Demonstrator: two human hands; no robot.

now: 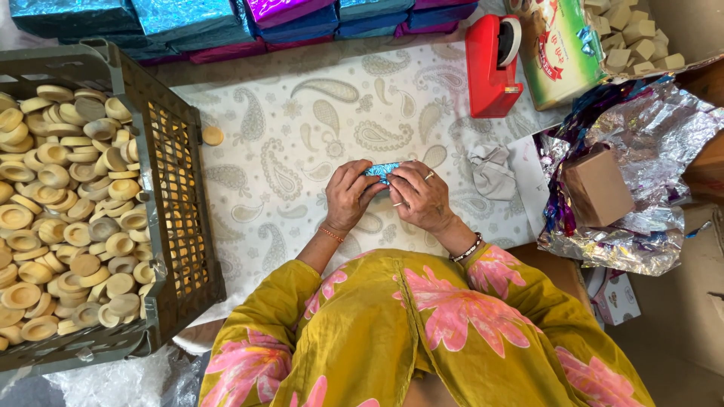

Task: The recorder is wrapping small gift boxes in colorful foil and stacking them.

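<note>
My left hand (348,194) and my right hand (419,197) meet over a white cloth with a paisley pattern (302,128). Both hands grip a small piece wrapped in shiny blue foil (381,170), which shows between the fingertips; most of it is hidden by my fingers. My right hand wears rings and a bracelet, my left wrist a thin bangle.
A dark plastic crate (175,196) full of round tan discs stands at the left; one loose disc (213,136) lies beside it. Foil-wrapped blue and purple packs (226,19) line the back. A red tape dispenser (492,66), crumpled cloth (492,172), small brown box (597,187) and foil sheets (648,128) sit right.
</note>
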